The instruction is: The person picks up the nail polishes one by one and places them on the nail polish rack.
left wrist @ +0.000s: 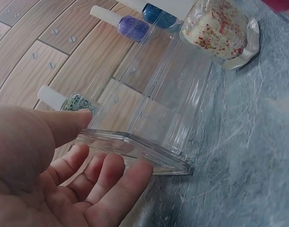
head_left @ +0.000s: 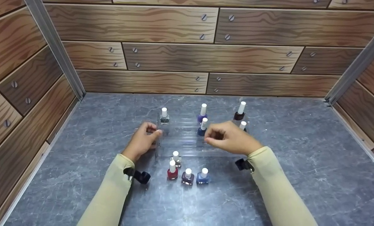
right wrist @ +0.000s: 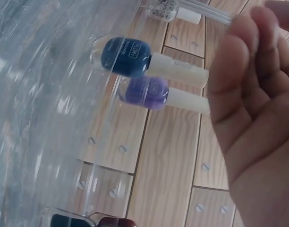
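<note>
My left hand (head_left: pixel 144 139) holds the left end of a clear tiered rack (left wrist: pixel 158 99), the thumb at its edge and the fingers outside. Nothing shows in my right hand (head_left: pixel 232 136); its loosely curled fingers hover beside a dark blue nail polish bottle (head_left: pixel 202 130) standing on the rack. Behind that bottle is a purple nail polish (head_left: pixel 202 118). A glitter nail polish (head_left: pixel 164 118) stands at the rack's back left. At the right are a dark red nail polish (head_left: pixel 239 115) and a dark one (head_left: pixel 243 126), the latter partly hidden by my right hand.
In front of the rack, on the grey marbled table (head_left: pixel 80 163), stand a speckled nail polish (left wrist: pixel 217 33), a red one (head_left: pixel 172 173), a dark purple one (head_left: pixel 187 179) and a blue one (head_left: pixel 203 178). Wood-patterned walls (head_left: pixel 174 56) enclose the back and sides.
</note>
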{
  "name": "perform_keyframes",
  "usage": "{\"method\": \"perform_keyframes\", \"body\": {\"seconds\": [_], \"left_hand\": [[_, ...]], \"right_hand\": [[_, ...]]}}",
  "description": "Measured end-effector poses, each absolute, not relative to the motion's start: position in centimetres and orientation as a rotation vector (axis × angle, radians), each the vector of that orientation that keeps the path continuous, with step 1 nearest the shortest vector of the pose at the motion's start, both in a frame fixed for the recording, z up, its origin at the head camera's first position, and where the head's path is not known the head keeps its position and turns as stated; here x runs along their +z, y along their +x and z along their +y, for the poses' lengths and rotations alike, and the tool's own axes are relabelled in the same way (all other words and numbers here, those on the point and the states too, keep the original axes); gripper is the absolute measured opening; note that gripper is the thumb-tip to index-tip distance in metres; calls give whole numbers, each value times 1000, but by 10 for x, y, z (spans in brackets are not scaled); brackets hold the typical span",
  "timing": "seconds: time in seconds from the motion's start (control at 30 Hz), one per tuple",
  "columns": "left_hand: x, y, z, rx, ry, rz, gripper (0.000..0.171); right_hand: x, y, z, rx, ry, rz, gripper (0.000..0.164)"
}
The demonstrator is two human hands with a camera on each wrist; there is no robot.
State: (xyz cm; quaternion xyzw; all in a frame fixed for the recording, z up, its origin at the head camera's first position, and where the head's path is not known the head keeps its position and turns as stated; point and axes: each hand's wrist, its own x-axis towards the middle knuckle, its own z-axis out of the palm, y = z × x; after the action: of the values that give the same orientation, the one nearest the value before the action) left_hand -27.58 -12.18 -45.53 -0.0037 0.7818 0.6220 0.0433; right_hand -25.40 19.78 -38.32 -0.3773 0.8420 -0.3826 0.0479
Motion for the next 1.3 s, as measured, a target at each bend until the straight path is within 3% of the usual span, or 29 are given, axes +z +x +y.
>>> {"method": "perform_keyframes", "body": {"seconds": [0.17,0.57,1.3], "left_hand": [[-455,-277,-123,1905,-16,2366,23],[-456,-278,-125,1897,-28,2328,25],[-456,-279,-127,1922,-35,2279,23]], "right_hand": [[-377,-245,192,-1032,-1168,2504,3],[-378,-230,176,-618,-1023,2354,20],[-389,-235,170,-572,-1029,2413,20]]}}
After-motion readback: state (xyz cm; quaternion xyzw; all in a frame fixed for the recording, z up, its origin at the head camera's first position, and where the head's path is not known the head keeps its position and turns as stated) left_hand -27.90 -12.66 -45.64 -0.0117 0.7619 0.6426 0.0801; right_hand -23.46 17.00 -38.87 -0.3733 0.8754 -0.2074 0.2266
